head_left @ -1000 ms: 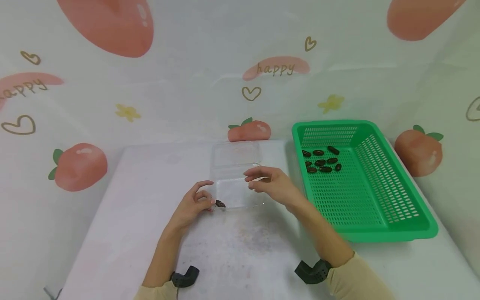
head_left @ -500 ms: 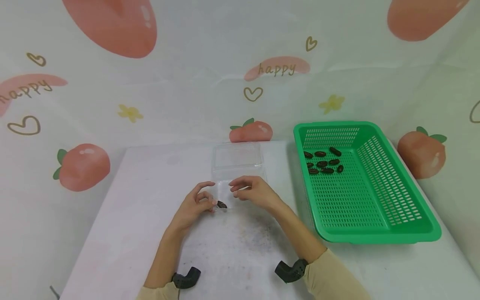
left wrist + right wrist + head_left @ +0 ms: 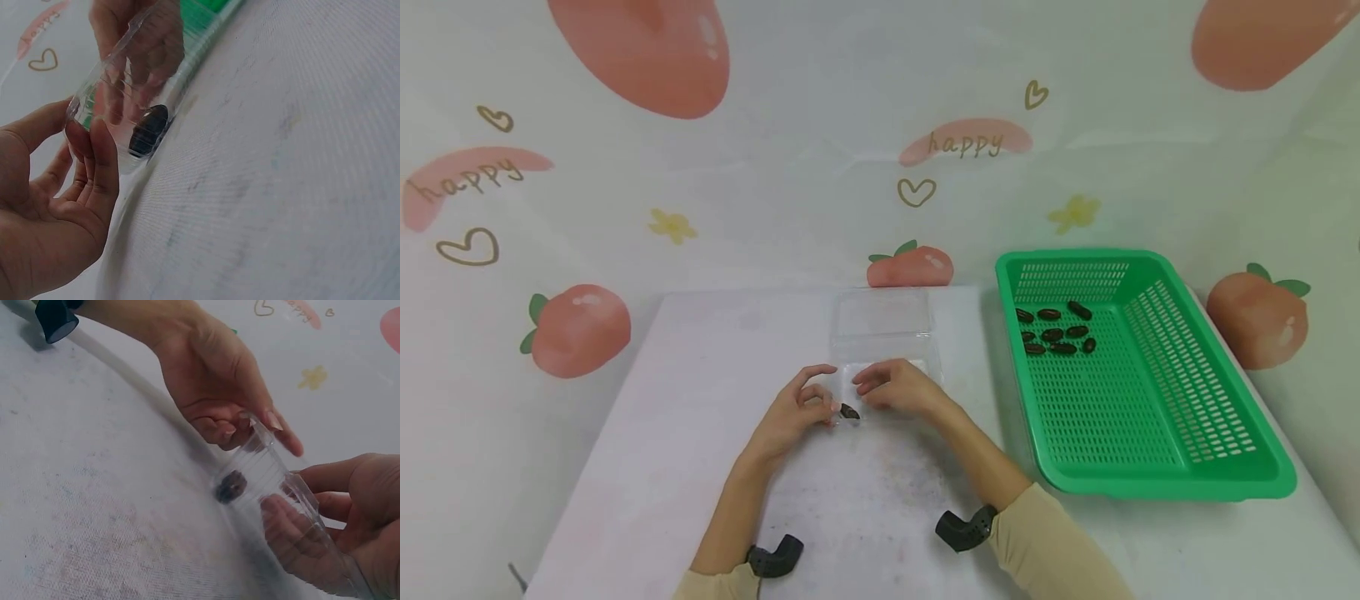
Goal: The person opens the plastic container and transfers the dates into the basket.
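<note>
A clear plastic clamshell box (image 3: 883,315) lies on the table with its lid folded back towards the wall. My left hand (image 3: 788,417) pinches the near left corner of its rim, plainly seen in the left wrist view. One dark brown date (image 3: 849,412) sits in the box's near left corner, close to those fingertips. Above the box's base hovers my right hand (image 3: 901,387), fingers loosely bent. Through the clear wall in the right wrist view, the right hand (image 3: 375,519) shows nothing between its fingers, though plastic glare blurs the fingertips.
A green perforated basket (image 3: 1157,492) stands at the right of the table, with several dates (image 3: 1062,348) grouped in its far left part. White patterned cloth (image 3: 790,167) hangs behind. The white table (image 3: 700,375) has stains near the front.
My right hand has moved left, from the box's right side to over its base near the date. My left hand keeps its pinch on the corner. The head view has shifted slightly.
</note>
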A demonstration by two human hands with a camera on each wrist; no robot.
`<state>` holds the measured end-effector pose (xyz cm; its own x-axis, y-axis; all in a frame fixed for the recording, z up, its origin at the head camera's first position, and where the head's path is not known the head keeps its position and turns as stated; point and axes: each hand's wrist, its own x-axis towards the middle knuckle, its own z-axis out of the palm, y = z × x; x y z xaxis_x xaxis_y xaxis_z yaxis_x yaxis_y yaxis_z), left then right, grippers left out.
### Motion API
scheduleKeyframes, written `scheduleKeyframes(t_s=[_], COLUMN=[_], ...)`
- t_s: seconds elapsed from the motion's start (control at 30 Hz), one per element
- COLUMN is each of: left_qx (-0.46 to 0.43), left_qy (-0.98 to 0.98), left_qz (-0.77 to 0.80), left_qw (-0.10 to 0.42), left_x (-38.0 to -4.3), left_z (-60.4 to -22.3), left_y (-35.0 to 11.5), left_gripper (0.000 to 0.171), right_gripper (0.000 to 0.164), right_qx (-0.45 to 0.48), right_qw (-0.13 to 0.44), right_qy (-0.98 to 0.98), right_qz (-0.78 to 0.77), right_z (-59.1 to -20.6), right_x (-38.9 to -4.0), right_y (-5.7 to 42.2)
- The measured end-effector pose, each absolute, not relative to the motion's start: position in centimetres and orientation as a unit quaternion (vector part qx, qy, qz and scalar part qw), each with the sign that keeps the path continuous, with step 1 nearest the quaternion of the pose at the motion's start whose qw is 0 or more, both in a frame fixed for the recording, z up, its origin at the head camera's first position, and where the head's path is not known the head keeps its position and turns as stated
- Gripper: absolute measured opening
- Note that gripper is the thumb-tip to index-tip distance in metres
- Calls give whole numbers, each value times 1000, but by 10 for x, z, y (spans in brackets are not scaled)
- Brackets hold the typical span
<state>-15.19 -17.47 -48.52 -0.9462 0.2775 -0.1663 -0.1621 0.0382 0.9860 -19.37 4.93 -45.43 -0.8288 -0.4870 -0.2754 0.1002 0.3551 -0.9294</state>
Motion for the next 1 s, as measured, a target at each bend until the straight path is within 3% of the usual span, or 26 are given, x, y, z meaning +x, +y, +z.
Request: scheduleKeyframes(t_s=[0.37, 1.0], left_qx=[45, 39], left_qy=[701, 698], left_qz=[694, 697], left_qw=[158, 160], left_x=[-154, -153], left_z=[-487, -489], left_y=[-175, -175], left_gripper=[60, 58], right_gripper=[35, 24], right_qx=[-128, -158], right_qw=[324, 335], right_qy=[785, 780], right_qz=[-513, -505], right_z=[-457, -464], right_x=[-198, -199], right_y=[39, 32])
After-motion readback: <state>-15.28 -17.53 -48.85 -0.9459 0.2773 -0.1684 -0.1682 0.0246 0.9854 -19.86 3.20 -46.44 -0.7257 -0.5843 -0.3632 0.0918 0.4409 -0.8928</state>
